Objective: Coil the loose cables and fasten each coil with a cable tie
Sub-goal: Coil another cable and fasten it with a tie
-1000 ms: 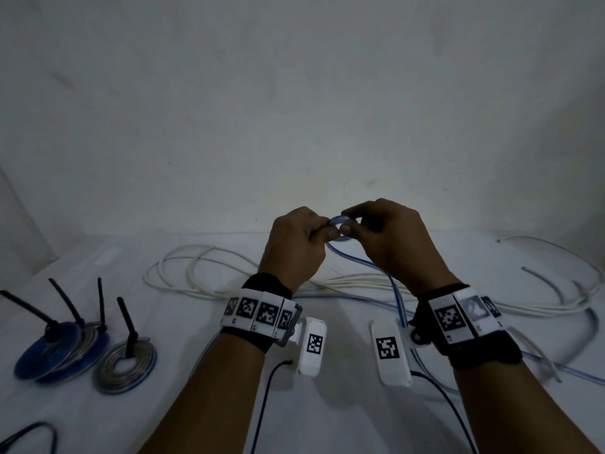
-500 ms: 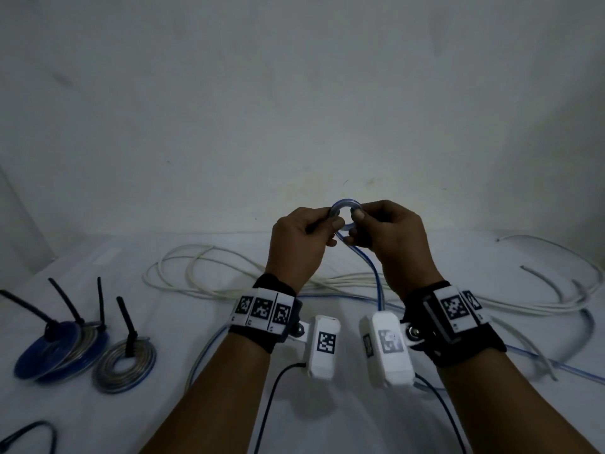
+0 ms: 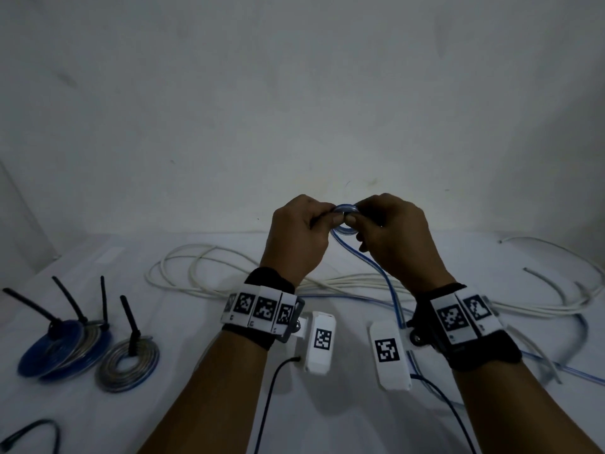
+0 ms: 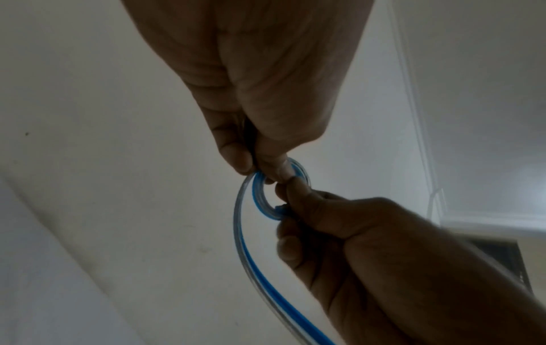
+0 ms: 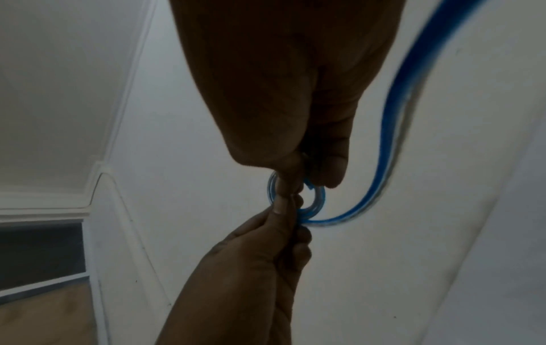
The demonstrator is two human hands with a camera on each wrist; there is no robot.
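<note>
Head cam, L hand [image 3: 296, 235] & R hand [image 3: 391, 237] both pinching small round loop of glossy blue/clear cable [image 3: 344, 220]

1. The blue-and-clear cable [image 3: 391, 291] is wound at its end into a small tight ring, held up in the air above the table; the rest hangs down and trails over the white surface.
2. The white cable [image 3: 203, 273] lies loose in wide loops across the far part of the table.
3. Three finished coils [image 3: 129, 367], blue and grey, lie flat at the left, each bound with a black cable tie [image 3: 129, 317] whose tail sticks up.
</note>
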